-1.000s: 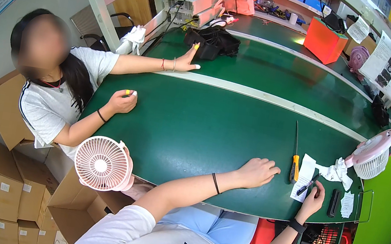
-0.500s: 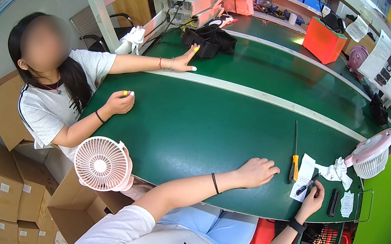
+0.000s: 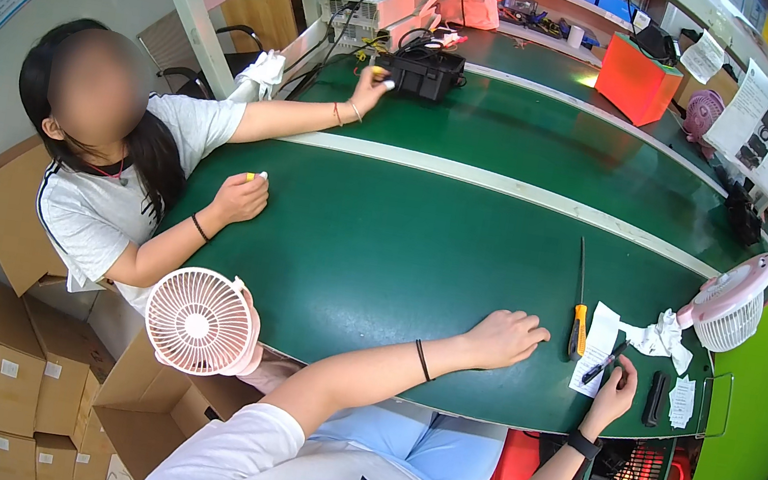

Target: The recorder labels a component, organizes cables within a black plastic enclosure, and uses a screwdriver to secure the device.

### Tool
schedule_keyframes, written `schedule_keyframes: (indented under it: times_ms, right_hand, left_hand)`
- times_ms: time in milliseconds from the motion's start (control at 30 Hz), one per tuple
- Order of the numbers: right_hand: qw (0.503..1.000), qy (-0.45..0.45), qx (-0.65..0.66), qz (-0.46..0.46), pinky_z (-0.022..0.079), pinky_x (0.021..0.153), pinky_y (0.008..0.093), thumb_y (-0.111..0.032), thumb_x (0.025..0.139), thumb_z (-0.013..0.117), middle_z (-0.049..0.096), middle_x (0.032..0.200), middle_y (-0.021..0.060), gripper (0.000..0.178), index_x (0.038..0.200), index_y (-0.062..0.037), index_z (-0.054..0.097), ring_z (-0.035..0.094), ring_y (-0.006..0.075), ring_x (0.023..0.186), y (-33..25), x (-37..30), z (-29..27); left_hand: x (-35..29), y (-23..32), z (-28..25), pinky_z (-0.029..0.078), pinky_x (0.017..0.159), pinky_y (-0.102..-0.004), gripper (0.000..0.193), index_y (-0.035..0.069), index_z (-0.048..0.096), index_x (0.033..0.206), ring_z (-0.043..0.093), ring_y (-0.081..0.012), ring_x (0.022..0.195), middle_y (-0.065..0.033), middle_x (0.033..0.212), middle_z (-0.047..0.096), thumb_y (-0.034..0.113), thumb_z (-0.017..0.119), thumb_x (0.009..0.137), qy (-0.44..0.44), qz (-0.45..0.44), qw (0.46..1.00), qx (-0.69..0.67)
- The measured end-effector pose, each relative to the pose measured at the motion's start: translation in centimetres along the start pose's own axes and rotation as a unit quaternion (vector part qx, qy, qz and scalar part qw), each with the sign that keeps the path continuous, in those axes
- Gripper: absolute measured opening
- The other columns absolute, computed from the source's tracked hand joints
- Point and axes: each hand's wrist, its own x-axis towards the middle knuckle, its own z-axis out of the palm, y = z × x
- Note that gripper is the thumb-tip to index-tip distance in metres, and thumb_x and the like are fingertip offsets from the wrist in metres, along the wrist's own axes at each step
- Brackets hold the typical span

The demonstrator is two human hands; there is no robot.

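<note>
Brightly, evenly lit over the green tabletop [image 3: 374, 239], with soft sheen and a small glare patch beside the orange-red box [image 3: 636, 81]. Crisp at the left hand [image 3: 508, 341] and right hand [image 3: 615, 396], blurred out over the co-worker's head [image 3: 97, 88]. Bowed along the white rail [image 3: 511, 188], black at the corners.

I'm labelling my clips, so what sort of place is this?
Probably a workshop or small assembly area: there's a long green workbench, an orange-handled screwdriver lying on it, and stacked cardboard boxes at the left.
</note>
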Motion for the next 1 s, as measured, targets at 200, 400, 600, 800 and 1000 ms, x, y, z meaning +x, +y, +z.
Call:
schedule_keyframes:
  times_ms: [200,400,600,800,1000]
  right_hand:
    - [1.0,-0.005,0.001,0.006,0.051,0.088,0.0299,-0.002,0.093,0.056,0.07,0.107,0.0093,0.022,0.11,0.0,0.068,0.067,0.0174,0.098,0.1,0.0,0.0]
    - [1.0,-0.002,-0.002,0.004,0.051,0.088,0.0303,-0.002,0.093,0.056,0.071,0.106,0.0102,0.021,0.11,0.0,0.068,0.067,0.0177,0.097,-0.1,0.0,0.0]
    - [1.0,0.0,-0.019,-0.004,0.051,0.089,0.0305,-0.002,0.093,0.056,0.071,0.107,0.0099,0.021,0.11,0.0006,0.068,0.067,0.0182,0.098,-0.2,-0.1,0.0]
    - [1.0,0.001,-0.012,0.003,0.051,0.088,0.0302,-0.002,0.093,0.055,0.071,0.107,0.0096,0.022,0.11,0.0007,0.068,0.067,0.0178,0.098,-0.8,-0.3,-0.1]
    - [1.0,-0.001,0.006,-0.009,0.051,0.088,0.0297,-0.002,0.093,0.054,0.071,0.106,0.0099,0.022,0.11,0.0006,0.068,0.066,0.0171,0.097,-0.7,-0.3,-0.1]
  left_hand:
    - [-0.1,0.0,0.1,0.054,0.069,-0.04,0.018,0.011,0.066,0.105,0.064,-0.0258,0.08,-0.0071,0.085,0.059,0.017,0.064,0.088,0.001,0.002,1.0,0.003]
    - [-0.1,0.1,-0.1,0.054,0.068,-0.04,0.017,0.011,0.066,0.105,0.064,-0.0256,0.08,-0.007,0.085,0.059,0.017,0.064,0.089,0.0,0.0,1.0,0.002]
    - [-0.1,0.1,-0.1,0.054,0.069,-0.0401,0.017,0.011,0.066,0.105,0.065,-0.0258,0.08,-0.007,0.085,0.059,0.017,0.063,0.089,-0.003,-0.001,1.0,0.003]
    - [-0.1,0.1,-0.2,0.054,0.069,-0.0403,0.017,0.011,0.066,0.106,0.064,-0.0259,0.081,-0.007,0.085,0.059,0.017,0.063,0.09,-0.006,-0.003,1.0,0.001]
    - [0.0,0.1,-0.2,0.054,0.069,-0.0404,0.018,0.011,0.065,0.106,0.064,-0.0259,0.08,-0.007,0.085,0.059,0.017,0.063,0.09,-0.005,-0.002,1.0,0.0]
